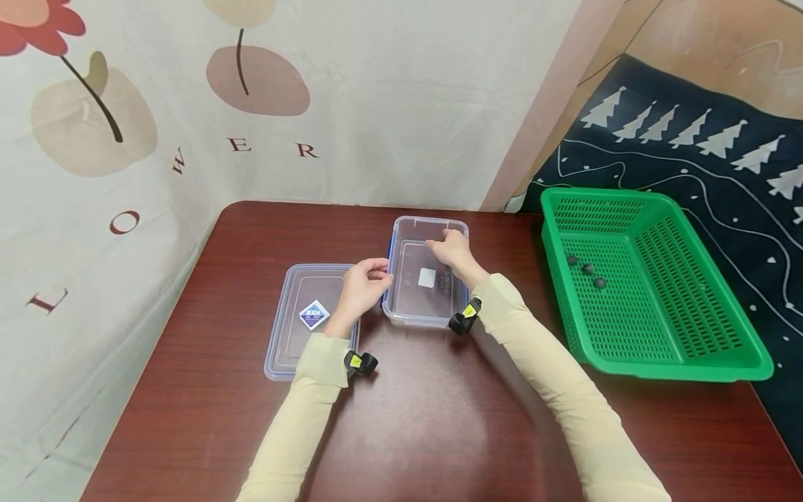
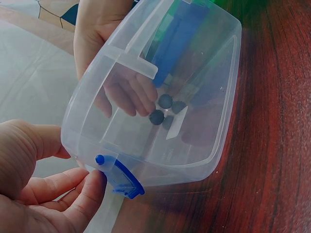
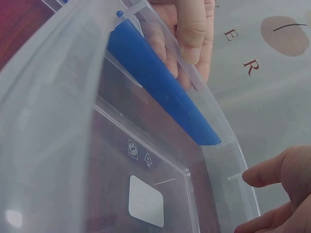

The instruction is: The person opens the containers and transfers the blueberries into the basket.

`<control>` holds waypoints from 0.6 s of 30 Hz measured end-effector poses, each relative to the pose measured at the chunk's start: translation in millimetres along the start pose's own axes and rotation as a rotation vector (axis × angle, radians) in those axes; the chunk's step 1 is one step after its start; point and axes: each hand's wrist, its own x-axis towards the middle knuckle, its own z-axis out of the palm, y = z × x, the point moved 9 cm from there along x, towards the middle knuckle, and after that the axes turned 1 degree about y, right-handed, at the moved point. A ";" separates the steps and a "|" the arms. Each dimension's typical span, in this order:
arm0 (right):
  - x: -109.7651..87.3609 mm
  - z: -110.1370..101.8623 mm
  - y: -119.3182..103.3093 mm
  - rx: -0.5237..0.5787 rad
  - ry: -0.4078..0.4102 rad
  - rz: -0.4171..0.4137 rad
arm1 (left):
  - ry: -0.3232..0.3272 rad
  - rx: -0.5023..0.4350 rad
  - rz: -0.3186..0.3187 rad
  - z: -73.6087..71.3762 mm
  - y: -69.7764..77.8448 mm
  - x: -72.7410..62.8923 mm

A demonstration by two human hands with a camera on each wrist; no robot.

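Observation:
A clear plastic box (image 1: pixel 410 307) with blue side latches stands lidless on the table. My left hand (image 1: pixel 365 286) is at its left wall, fingertips beside a blue latch (image 2: pixel 127 182) and thumb near the corner. Over the far right part of the box reaches my right hand (image 1: pixel 453 251), its fingers pointing down with nothing visibly gripped. Dark balls (image 2: pixel 156 117) appear through the box wall near those fingertips in the left wrist view; fainter shapes beside them look like reflections. I cannot make out these balls in the head view.
The clear lid (image 1: pixel 285 348) with a blue-and-white label lies flat left of the box, partly under my left arm. On the right stands a green basket (image 1: pixel 659 366) holding 3 small dark balls (image 1: pixel 600 283). A printed curtain (image 1: pixel 401 139) hangs behind the table.

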 end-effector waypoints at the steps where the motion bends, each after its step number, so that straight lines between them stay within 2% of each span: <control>1: 0.6 -0.3 -0.7 -0.011 0.002 -0.003 | -0.002 -0.001 -0.002 0.2 -0.5 0.2; 6: 4.4 -0.8 -2.9 -0.080 0.000 0.000 | -0.002 0.005 -0.003 0.4 -1.0 0.4; 9: 7.1 1.5 -3.9 -0.138 -0.006 -0.024 | 0.005 0.007 0.004 -0.2 0.0 0.6; 11: 33.3 9.6 10.9 -0.168 0.033 -0.083 | 0.010 0.012 0.011 -0.6 0.8 0.8; 14: 71.2 25.8 36.6 -0.192 -0.003 -0.078 | 0.014 0.018 0.024 -0.6 1.4 0.9; 16: 99.2 32.8 54.7 -0.199 0.016 -0.100 | 0.015 0.019 0.032 -0.4 1.4 1.1; 18: 95.0 31.1 52.3 -0.197 -0.004 -0.082 | 0.015 0.012 0.032 -0.3 1.3 1.2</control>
